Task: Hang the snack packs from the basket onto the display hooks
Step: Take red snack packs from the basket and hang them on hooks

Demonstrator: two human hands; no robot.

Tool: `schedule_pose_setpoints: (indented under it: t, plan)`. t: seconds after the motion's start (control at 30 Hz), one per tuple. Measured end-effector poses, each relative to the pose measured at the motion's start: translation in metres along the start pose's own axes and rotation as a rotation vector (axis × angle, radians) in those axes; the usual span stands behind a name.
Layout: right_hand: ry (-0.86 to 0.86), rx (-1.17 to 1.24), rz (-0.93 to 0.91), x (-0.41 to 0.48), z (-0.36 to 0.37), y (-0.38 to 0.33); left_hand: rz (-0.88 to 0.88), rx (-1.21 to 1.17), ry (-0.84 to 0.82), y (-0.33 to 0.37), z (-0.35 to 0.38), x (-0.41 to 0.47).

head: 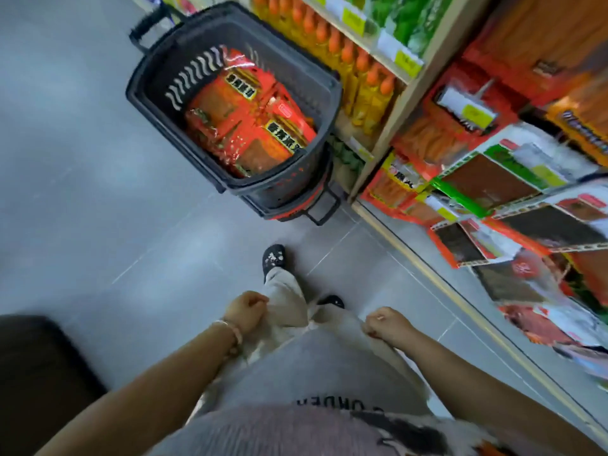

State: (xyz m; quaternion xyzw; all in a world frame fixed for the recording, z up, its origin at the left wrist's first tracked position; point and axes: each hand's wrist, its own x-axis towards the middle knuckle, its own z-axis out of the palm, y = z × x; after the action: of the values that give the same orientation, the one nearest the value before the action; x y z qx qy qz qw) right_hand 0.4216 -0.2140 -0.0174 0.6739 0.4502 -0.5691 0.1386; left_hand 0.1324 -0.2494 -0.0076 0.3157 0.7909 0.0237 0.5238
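Observation:
A dark plastic shopping basket (158, 103) stands on the floor ahead of me, against the shelf. Several red and orange snack packs (250, 123) lie piled inside it. Snack packs hang on the display hooks (487, 83) at the right, in rows. My left hand (246, 311) is low in front of me, fingers closed, pinching the cloth of my trousers. My right hand (385, 324) is closed too, gripping the trouser cloth on the other side. Both hands are well short of the basket.
A wooden shelf post (404, 103) divides bottles with orange caps (362, 67) from the hanging display. A dark object (36, 373) sits at the lower left. My feet (274, 258) stand on grey floor tiles between me and the basket.

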Motion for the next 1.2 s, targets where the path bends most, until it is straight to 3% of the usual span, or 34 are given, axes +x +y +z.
schedule_pose_setpoints:
  t: [0.23, 0.67, 0.9, 1.03, 1.2]
  plan:
    - [-0.001, -0.084, -0.063, 0.050, -0.017, -0.112, -0.199, -0.330, 0.049, -0.036, -0.067, 0.030]
    - [0.066, 0.433, -0.256, 0.115, 0.019, -0.342, -0.030, -0.278, 0.097, 0.014, -0.269, 0.148]
    - [0.084, 0.745, -0.015, 0.195, -0.005, -0.393, 0.124, -0.385, 0.099, 0.088, -0.293, 0.195]
    - [0.108, 0.903, 0.215, 0.250, -0.011, -0.399, 0.166, -0.476, 0.094, 0.131, -0.285, 0.227]
    - [0.137, 0.913, 0.472, 0.301, -0.011, -0.399, 0.201, -0.444, 0.043, 0.167, -0.275, 0.270]
